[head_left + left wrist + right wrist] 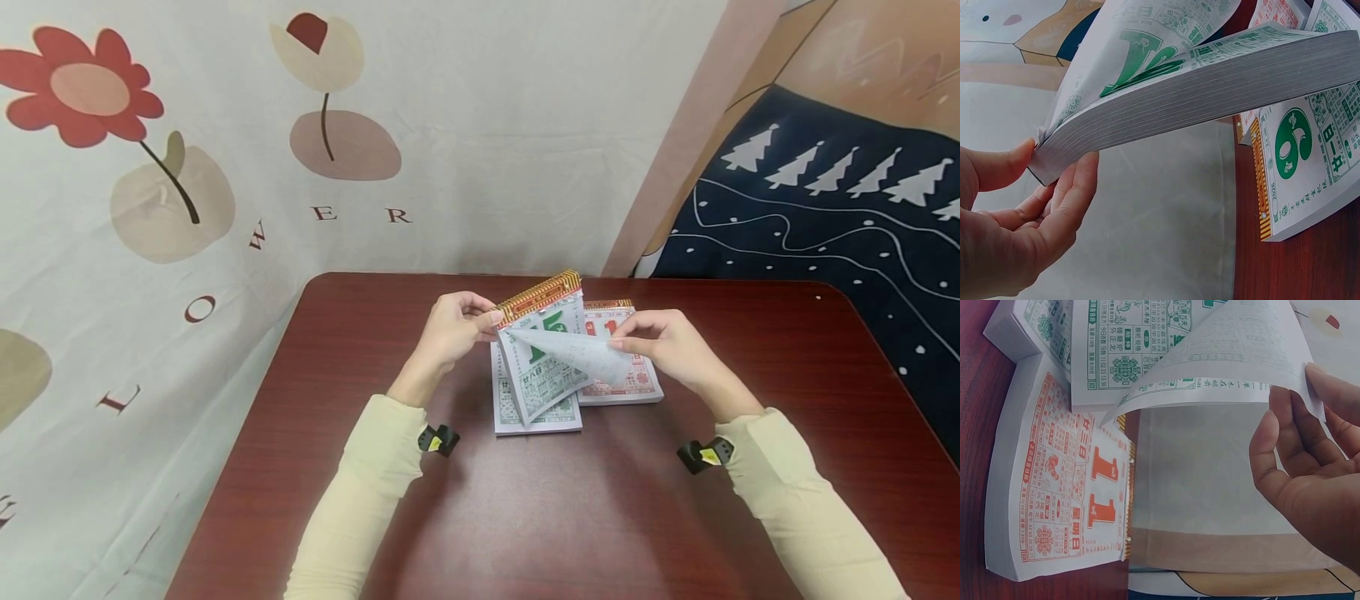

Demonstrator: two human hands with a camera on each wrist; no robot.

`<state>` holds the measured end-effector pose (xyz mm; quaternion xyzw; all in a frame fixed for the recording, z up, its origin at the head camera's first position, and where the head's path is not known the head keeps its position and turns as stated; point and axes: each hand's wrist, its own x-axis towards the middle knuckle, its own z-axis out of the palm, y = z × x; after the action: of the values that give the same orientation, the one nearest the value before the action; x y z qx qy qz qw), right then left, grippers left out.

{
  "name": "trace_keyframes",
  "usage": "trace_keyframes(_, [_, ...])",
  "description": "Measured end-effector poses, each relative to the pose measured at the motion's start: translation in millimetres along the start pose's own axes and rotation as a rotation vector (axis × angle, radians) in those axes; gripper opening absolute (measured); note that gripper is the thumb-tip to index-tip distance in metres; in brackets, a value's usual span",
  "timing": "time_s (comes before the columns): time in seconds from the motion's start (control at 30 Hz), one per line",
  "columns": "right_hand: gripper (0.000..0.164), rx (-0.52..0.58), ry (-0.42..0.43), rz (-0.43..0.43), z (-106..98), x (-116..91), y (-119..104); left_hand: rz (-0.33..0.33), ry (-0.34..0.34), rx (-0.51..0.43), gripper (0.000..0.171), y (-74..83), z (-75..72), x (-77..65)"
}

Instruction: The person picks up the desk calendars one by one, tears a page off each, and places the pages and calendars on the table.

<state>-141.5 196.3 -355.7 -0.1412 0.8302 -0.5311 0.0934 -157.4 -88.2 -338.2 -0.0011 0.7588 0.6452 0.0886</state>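
Observation:
A thick tear-off calendar [547, 385] with green print and a gold-and-red binding strip is tilted up over the table. My left hand [454, 330] grips its bound upper left corner, thumb on top and fingers beneath in the left wrist view. Between thumb and fingers, my right hand [670, 346] pinches the top page [581, 350], which is peeled diagonally across to the right and is still joined at the binding's left end. Below lies a second green-printed calendar [1294, 162], partly covered. To its right rests a red-printed calendar [1072, 481] showing 11.
The calendars lie on a dark red wooden table [480, 508]. Behind it hangs a pale cloth [480, 167] with flower prints. A navy cloth [825, 200] with white trees hangs at the right. Each wrist wears a small black camera [438, 440].

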Motion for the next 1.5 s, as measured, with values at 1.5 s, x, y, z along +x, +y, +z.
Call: trace_keyframes(1.5, [0.018, -0.031, 0.068, 0.034, -11.1, -4.8, 7.8, -0.027, -0.006, -0.017, 0.014, -0.1, -9.3, -1.1])
